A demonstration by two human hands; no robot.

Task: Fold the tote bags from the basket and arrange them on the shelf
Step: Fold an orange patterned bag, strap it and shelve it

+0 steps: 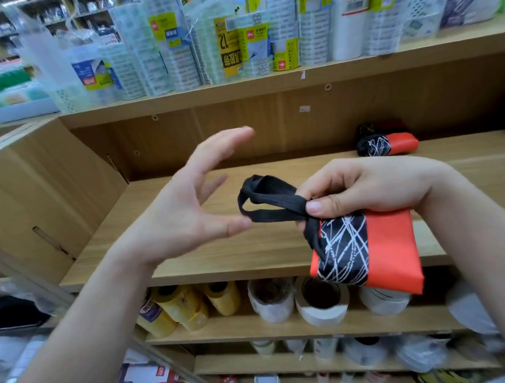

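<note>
Left hand [188,211]: raised, palm turned toward the right, fingers spread and loosely arched, grasping nothing; thumb tip sits just beside the strap loop, contact cannot be told. Right hand [358,189]: knuckles up, thumb and fingers pinching the black straps [269,202] where they meet the bag. Tote bag [390,252]: folded to a small rectangle, orange with a black panel of white scribbled lines, hanging below the right hand, held in the air over the front edge of the middle shelf [219,250]. Second folded tote bag [388,145]: same pattern, lying at the back right of that shelf. Upper shelf: wrapped clear tape rolls [164,59], yellow-green labels with a red "deli" mark, one yellow label showing an inverted "12"; other print is too blurred to read. Lower shelf: yellow tape rolls [178,307], white tape rolls [321,304].
</note>
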